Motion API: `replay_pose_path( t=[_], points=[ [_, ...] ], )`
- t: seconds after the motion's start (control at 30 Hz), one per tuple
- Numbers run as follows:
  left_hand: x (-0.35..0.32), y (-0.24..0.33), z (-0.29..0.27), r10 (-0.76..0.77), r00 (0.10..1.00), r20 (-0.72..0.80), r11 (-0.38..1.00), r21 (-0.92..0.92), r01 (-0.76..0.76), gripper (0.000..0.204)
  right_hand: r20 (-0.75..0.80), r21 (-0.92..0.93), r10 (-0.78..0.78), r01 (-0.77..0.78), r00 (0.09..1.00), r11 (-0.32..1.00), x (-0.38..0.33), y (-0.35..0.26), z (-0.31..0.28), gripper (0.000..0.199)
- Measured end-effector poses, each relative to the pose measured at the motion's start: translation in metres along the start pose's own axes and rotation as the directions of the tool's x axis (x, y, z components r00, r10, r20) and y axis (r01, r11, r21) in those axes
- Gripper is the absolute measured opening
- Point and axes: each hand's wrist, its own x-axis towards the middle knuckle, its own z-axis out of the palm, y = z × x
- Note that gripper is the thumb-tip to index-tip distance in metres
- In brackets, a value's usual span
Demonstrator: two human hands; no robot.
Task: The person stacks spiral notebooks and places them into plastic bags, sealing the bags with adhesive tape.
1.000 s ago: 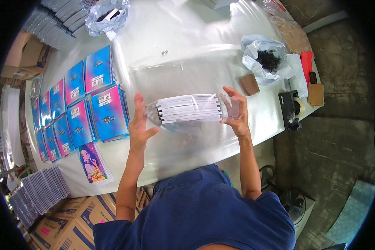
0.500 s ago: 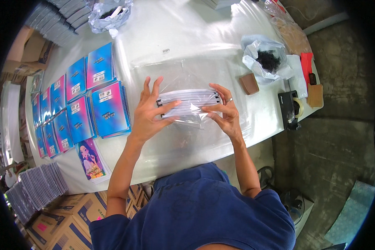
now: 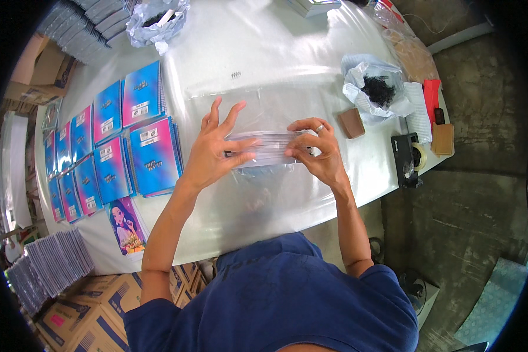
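A stack of notebooks [image 3: 270, 142] inside clear plastic film is held over the table in front of me, its layered white page edges facing up. My left hand [image 3: 210, 155] grips its left end between thumb and index finger, the other fingers raised and spread. At the opposite end my right hand [image 3: 324, 155], with a ring on one finger, pinches the plastic with bent fingers. The covers of this stack are hidden. Beyond the hands, a clear plastic sheet or bag [image 3: 264, 98] lies flat on the table.
Blue-pink spiral notebooks [image 3: 152, 154] lie in rows at left, near a printed picture card [image 3: 125, 226]. At right are a brown block [image 3: 351, 123], a paper-lined heap of black coils [image 3: 378, 89] and a tape dispenser [image 3: 403, 158]. Cardboard boxes [image 3: 108, 302] stand below the table's edge.
The right fingers have curled inward over the stack's end, and the right hand has come a little closer to the left. The page edges look narrower and more covered by plastic.
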Motion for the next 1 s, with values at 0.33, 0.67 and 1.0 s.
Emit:
replay_pose_path(
  t=[0.33,0.67,1.0],
  points=[
    [0.019,-0.023,0.005,-0.354,0.86,0.367,0.544,-0.667,0.508,0.043,0.382,0.422,0.527,-0.651,0.759,0.631,0.032,0.009,-0.01,0.027],
    [0.036,-0.032,-0.008,-0.008,0.787,0.617,0.628,-0.609,0.485,0.04,0.355,0.425,0.256,-0.399,0.899,0.812,0.032,-0.001,-0.004,0.039],
    [0.007,0.032,-0.021,0.102,0.893,0.438,0.868,0.4,-0.295,0.069,0.233,-0.139,0.029,0.004,0.972,0.99,0.014,-0.007,-0.003,0.044]
  ],
)
